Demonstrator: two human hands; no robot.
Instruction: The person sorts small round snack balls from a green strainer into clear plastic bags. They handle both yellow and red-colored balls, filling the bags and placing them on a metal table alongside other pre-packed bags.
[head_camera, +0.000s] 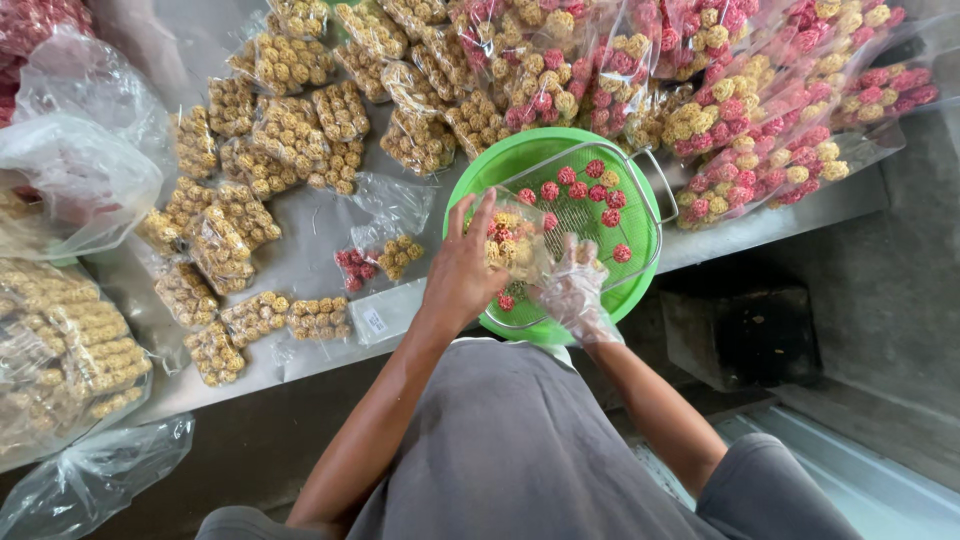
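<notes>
My left hand (462, 268) is bare and grips a small clear plastic bag (516, 243) partly filled with yellow and red puffed snack balls. My right hand (575, 290), inside a thin clear plastic glove, touches the bag's lower right side. Both hands hover over a green plastic basin (640, 245) that holds a metal wire strainer (655, 180) with loose red snack balls (585, 188) in it. My grey-clothed lap fills the bottom of the view.
A metal table (310, 245) carries several sealed bags of yellow balls (290, 130) at left and mixed red-and-yellow bags (760, 130) at the upper right. One small bag (378, 260) lies near the basin. Large clear sacks (70, 180) sit at far left. A dark box (740, 335) stands lower right.
</notes>
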